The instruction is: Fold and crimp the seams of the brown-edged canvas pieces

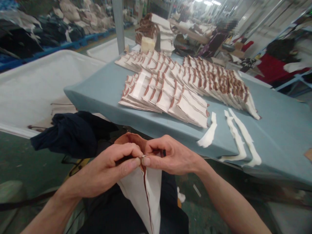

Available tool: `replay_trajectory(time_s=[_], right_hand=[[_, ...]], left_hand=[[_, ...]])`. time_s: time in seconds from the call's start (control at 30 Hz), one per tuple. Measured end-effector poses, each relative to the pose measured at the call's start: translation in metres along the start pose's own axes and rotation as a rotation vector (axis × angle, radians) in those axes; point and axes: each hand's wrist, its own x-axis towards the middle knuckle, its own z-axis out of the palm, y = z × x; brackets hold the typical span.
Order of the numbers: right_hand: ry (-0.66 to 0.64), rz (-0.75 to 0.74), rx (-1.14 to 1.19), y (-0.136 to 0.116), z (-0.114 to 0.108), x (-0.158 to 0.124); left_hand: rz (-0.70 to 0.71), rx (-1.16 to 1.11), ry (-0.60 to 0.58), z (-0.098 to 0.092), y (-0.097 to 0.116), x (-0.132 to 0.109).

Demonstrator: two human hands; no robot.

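Observation:
A white fabric piece with a brown inner side (153,185) hangs between my two hands above my lap, a dark seam line running down its middle. My left hand (107,169) pinches its top edge between thumb and forefinger. Right beside it, my right hand (170,154) pinches the same edge, the two thumb tips almost touching. Part of the brown side shows behind my fingers. On the table in front lie overlapping rows of similar white pieces with brown edges (165,94).
The pieces lie on a blue-covered table (273,130), with several white strips (209,131) near its front edge. A large white bin (48,74) stands to the left, with dark blue cloth (65,133) by it. A person (214,39) is farther back.

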Motion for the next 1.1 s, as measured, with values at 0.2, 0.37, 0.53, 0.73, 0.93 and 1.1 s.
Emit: replay_trajectory(time_s=[0.2, 0.37, 0.53, 0.73, 0.93, 1.1], right_hand=[[0.052, -0.055, -0.089, -0.005, 0.004, -0.001], [0.08, -0.106, -0.097, -0.005, 0.011, 0.005], [0.085, -0.068, -0.204, -0.006, 0.012, 0.009], [0.082, -0.008, -0.364, -0.016, 0.012, 0.008], [0.137, 0.026, -0.3, -0.015, 0.016, 0.009], [0.155, 0.097, 0.066, 0.0, 0.022, 0.01]], left_hand=[[0.059, 0.083, -0.015, -0.007, 0.008, -0.001], [0.097, 0.274, 0.106, -0.003, 0.01, -0.002], [0.08, 0.322, 0.185, 0.005, 0.007, -0.001], [0.075, 0.393, 0.217, 0.005, 0.009, -0.004], [0.166, 0.507, 0.224, 0.005, 0.007, -0.005], [0.31, 0.663, 0.257, 0.008, -0.003, -0.013]])
